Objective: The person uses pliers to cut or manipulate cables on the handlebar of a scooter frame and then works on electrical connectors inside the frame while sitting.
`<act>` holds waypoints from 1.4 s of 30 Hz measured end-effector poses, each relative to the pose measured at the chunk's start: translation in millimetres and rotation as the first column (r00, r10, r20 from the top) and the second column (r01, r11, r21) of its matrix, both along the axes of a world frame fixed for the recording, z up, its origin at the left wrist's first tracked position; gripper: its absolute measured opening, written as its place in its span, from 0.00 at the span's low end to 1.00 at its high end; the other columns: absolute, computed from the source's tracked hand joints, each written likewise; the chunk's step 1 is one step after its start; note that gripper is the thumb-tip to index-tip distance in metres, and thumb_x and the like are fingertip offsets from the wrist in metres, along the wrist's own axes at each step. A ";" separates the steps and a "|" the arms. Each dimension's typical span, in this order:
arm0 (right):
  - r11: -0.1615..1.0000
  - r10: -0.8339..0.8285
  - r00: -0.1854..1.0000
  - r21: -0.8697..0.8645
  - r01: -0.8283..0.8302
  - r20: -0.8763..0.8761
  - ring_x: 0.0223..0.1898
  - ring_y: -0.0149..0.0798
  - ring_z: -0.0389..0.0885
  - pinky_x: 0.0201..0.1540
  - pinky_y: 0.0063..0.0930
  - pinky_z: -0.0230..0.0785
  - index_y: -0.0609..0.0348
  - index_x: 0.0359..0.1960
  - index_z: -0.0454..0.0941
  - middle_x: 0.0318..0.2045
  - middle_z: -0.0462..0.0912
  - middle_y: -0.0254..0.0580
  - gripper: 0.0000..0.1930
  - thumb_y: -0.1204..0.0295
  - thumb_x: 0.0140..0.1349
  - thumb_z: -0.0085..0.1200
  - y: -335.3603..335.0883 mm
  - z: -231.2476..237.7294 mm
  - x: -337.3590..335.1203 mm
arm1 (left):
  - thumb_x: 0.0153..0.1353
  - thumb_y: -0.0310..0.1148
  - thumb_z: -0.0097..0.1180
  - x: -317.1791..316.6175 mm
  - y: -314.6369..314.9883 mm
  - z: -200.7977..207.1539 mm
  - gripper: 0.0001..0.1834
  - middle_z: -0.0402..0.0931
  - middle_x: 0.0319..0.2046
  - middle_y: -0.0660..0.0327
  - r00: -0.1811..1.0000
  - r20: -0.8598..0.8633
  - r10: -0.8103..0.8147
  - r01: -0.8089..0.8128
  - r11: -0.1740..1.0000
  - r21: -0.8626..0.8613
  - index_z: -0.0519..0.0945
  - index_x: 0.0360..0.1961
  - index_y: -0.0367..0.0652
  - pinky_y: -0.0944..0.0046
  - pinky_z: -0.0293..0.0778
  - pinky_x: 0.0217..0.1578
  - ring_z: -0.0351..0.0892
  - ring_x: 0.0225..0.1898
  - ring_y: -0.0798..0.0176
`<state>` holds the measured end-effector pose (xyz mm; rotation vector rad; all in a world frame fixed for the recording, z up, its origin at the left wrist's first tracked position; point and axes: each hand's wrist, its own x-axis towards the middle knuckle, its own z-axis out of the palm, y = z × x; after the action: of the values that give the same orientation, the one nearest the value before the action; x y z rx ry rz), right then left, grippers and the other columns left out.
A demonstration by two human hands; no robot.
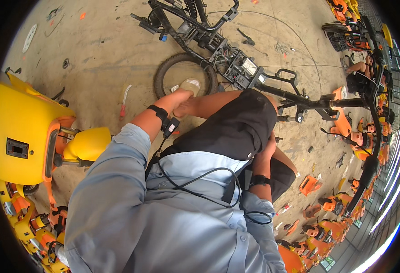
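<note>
My left hand (182, 96) reaches down beside my lower leg, close to a light tan shoe (191, 85). Its fingers are not clear enough to tell whether they close on anything. On the other side, my right hand (269, 144) is against the side of my knee, with its fingers mostly hidden by the dark shorts (227, 123). Just ahead of my legs lies a stripped black two-wheeler frame (227, 57) with exposed electrical parts and a wheel (160, 75). A red-handled tool (123, 110) with a pale shaft rests on the floor left of the wheel.
A yellow and orange vehicle body (20, 132) stands close at my left. Handlebars (368, 168) rise at the right. Loose orange parts (310, 185) and a thin cable (307, 43) lie on the concrete floor (104, 54). More orange vehicles (336, 204) stand in rows.
</note>
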<state>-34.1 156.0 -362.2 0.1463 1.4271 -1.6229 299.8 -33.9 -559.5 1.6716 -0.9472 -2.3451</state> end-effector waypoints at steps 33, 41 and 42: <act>0.942 -0.286 0.955 -0.207 0.265 -0.083 0.23 0.32 0.73 0.29 0.30 0.65 0.63 0.35 0.78 0.25 0.79 0.34 0.10 0.68 0.64 0.60 -123.3 88.9 64.9 | 0.65 0.27 0.62 -152.8 -37.0 412.0 0.13 0.79 0.43 0.62 0.743 -0.669 0.024 -0.414 0.802 -0.431 0.78 0.50 0.43 0.68 0.77 0.44 0.78 0.42 0.67; 0.891 -0.421 0.898 -0.244 0.383 -0.129 0.24 0.30 0.72 0.25 0.29 0.60 0.56 0.33 0.78 0.24 0.77 0.33 0.10 0.64 0.65 0.59 -106.4 101.4 25.5 | 0.67 0.31 0.60 -187.9 9.7 299.1 0.06 0.67 0.22 0.68 0.786 -0.552 0.280 -0.428 0.890 -0.158 0.74 0.33 0.49 0.63 0.69 0.32 0.70 0.27 0.67; 0.897 -0.412 0.905 -0.221 0.384 -0.101 0.24 0.30 0.72 0.25 0.29 0.60 0.56 0.34 0.78 0.24 0.77 0.33 0.09 0.64 0.65 0.59 -101.2 103.2 27.6 | 0.68 0.30 0.58 -181.7 17.6 289.0 0.06 0.67 0.24 0.68 0.853 -0.431 0.295 -0.394 0.905 -0.161 0.74 0.34 0.49 0.64 0.69 0.31 0.69 0.28 0.67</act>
<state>-6.5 54.8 -259.0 0.2225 1.3975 -2.1427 118.1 -16.3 -270.5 1.0989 -0.7405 -2.1022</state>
